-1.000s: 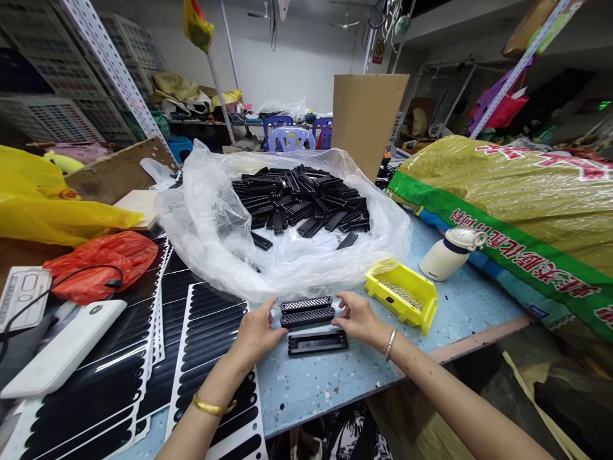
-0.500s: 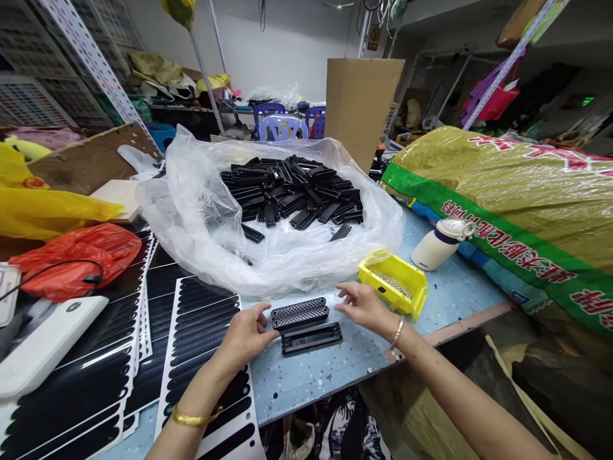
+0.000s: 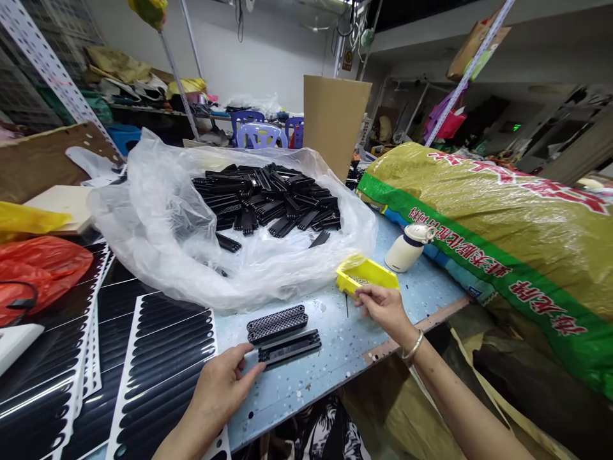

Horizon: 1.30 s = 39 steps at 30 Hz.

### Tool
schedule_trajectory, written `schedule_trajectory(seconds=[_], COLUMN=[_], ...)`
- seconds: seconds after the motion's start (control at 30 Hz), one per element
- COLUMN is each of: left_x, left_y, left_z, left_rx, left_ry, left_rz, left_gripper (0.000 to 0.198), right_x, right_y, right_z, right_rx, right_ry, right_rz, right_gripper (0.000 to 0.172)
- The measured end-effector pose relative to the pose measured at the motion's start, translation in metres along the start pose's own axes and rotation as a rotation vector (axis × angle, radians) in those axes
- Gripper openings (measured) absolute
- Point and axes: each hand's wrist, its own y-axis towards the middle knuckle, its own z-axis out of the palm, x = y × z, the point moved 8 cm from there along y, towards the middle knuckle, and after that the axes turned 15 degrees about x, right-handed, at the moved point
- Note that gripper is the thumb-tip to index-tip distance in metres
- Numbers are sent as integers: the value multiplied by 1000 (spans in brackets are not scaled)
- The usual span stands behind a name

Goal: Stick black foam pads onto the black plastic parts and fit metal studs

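Observation:
Two black plastic strips lie side by side on the blue table in front of me. The farther piece (image 3: 278, 324) shows a cross-hatched pattern; the nearer one (image 3: 290, 348) has a long channel along its top. At the left end of the nearer piece is my left hand (image 3: 225, 383), thumb and index finger apart, the thumb tip seemingly against it. My right hand (image 3: 385, 310) is at the near edge of a yellow bin (image 3: 380, 275) that contains small metallic pieces (image 3: 360, 280). Its fingers are pinched together; whatever they hold is too small to make out.
A clear plastic bag (image 3: 158, 255) behind holds a heap of black strips (image 3: 268, 198). Sheets of black rounded strips (image 3: 163, 364) cover the left side. A white bottle (image 3: 405, 249) and a large yellow-green sack (image 3: 479, 211) stand right, a cardboard box (image 3: 335, 121) behind.
My right hand has moved right, from beside the black pieces to the yellow bin. My left hand has shifted to the nearer piece's end. The whole view has turned slightly right.

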Motion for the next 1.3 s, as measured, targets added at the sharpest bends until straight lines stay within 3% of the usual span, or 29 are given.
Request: schedule_trajectory(seconds=[0.07, 0.2, 0.27, 0.4, 0.47, 0.57, 0.63, 0.83, 1.03, 1.2, 1.3], left_x=[-2, -8, -14, -19, -18, -19, -19, -8, -8, -26, -35], left_y=[0, 3, 4, 2, -2, -9, -14, -21, -26, -38, -45], left_z=[2, 8, 12, 17, 18, 20, 22, 21, 19, 15, 13], left_rx=[0, 64, 112, 164, 142, 84, 54, 61, 38, -128, -191], left_ry=[49, 167, 181, 88, 42, 47, 55, -25, -26, -5, 3], left_rz=[-7, -90, -100, -128, -147, -116, -81, -48, 55, 272, 332], left_gripper=[38, 42, 40, 25, 16, 18, 20, 21, 20, 20, 23], right_x=[5, 8, 12, 21, 27, 31, 28, 11, 20, 28, 31], right_y=[-8, -19, -20, -15, -16, -23, -29, -33, -34, -39, -43], right_z=[1, 31, 51, 95, 109, 120, 123, 120, 120, 115, 121], right_rx=[19, 117, 187, 483, 591, 657, 658, 523, 495, 478, 510], right_ry=[-248, -601, -623, -582, -567, -471, -387, -254, -230, -138, -211], right_rz=[-22, 11, 7, 29, 21, 14, 33, 101, 73, 110, 82], right_gripper=[17, 19, 28, 43, 37, 24, 20, 32, 35, 34, 34])
